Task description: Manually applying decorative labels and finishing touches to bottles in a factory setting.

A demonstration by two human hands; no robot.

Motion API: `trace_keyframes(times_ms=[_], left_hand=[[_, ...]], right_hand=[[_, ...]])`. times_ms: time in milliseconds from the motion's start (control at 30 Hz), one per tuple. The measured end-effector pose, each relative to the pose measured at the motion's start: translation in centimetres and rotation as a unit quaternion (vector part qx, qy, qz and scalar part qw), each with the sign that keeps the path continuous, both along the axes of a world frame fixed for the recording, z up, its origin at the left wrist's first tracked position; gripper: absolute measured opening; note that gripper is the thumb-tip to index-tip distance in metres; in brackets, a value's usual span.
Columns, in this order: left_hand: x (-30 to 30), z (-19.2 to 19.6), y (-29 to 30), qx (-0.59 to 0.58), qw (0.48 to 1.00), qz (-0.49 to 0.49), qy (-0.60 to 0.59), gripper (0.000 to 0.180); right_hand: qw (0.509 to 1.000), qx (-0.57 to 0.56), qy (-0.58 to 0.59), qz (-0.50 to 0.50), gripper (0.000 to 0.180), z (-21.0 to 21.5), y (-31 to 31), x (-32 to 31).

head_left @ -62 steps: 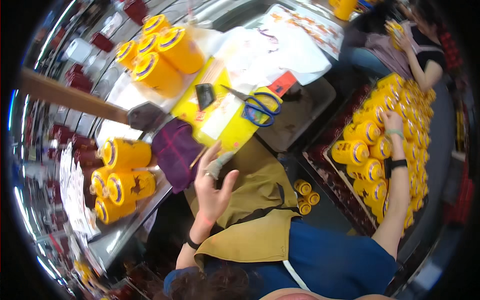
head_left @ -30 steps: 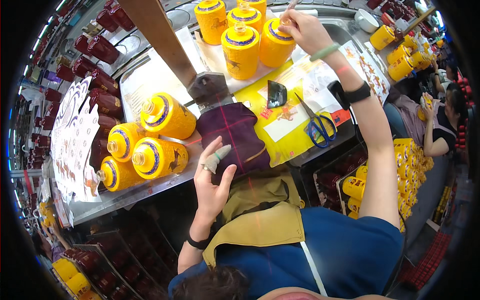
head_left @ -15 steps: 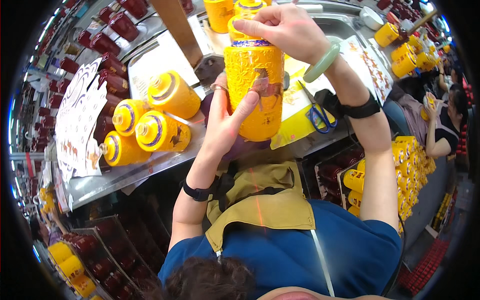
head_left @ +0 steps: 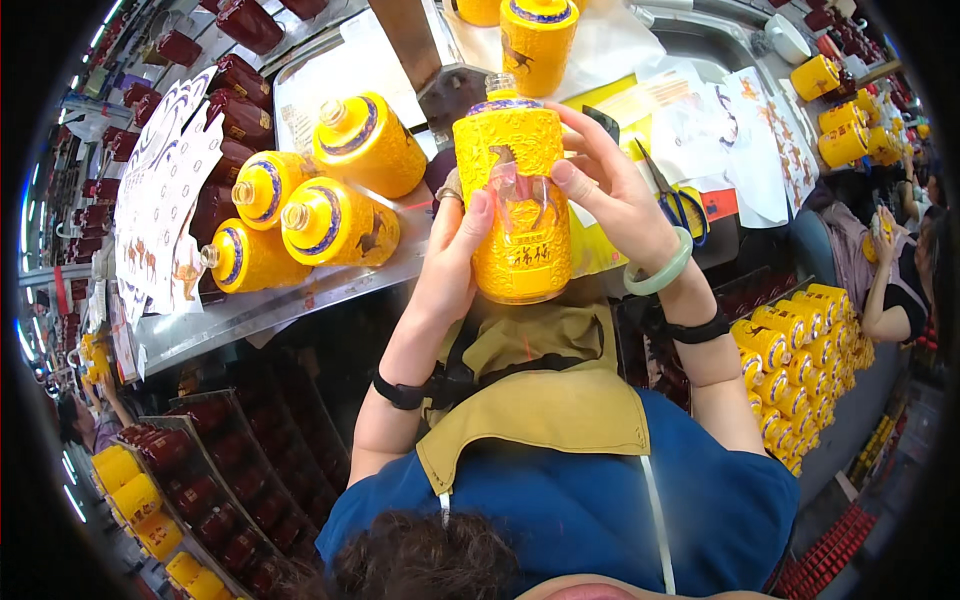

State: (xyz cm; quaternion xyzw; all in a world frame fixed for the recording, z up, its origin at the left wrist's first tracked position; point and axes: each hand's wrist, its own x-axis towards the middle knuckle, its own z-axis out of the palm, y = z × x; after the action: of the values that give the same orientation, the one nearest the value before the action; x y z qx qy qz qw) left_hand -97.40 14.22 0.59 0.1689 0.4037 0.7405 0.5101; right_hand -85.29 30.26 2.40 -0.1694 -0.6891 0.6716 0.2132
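Upright in front of me is a yellow embossed bottle with a clear glass neck, a dark blue patterned collar band, a horse picture and dark lettering on its front. My left hand wraps its left side, thumb across the front. On the right side my right hand also grips it, thumb at the front and fingers reaching round behind. Its fingertips are partly hidden by the bottle. A pale green bangle circles my right wrist. Close to that hand, blue-handled scissors lie on the bench.
Several yellow bottles lean together on the metal bench at left, beside printed decal sheets. Another yellow bottle stands beyond mine. More decal sheets lie at right. Stacked yellow bottles and a seated person are farther right.
My right hand has come down from the bottle's neck area to its right side. The bottle's front has turned, bringing the lettering into view. My left hand keeps its hold.
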Motion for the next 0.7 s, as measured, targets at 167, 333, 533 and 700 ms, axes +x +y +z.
trace_keyframes(times_ms=[167,333,533,700], left_hand=[[0.1,-0.2,-0.2,-0.001,0.999,-0.003,-0.04,0.051],[0.3,-0.3,-0.5,-0.014,1.0,0.01,-0.018,0.053],[0.5,-0.5,-0.5,-0.005,0.997,0.023,0.074,0.053],[0.5,-1.4,-0.4,-0.006,0.992,0.048,0.117,0.055]], right_hand=[[1.0,0.007,-0.012,-0.008,0.062,-0.1,-0.5,0.0],[0.962,0.256,0.014,-0.097,0.053,2.4,-1.3,-0.4],[0.928,0.361,0.036,-0.08,0.029,3.3,-2.3,-0.9],[0.952,0.296,0.023,-0.072,0.015,3.3,-2.6,-1.0]])
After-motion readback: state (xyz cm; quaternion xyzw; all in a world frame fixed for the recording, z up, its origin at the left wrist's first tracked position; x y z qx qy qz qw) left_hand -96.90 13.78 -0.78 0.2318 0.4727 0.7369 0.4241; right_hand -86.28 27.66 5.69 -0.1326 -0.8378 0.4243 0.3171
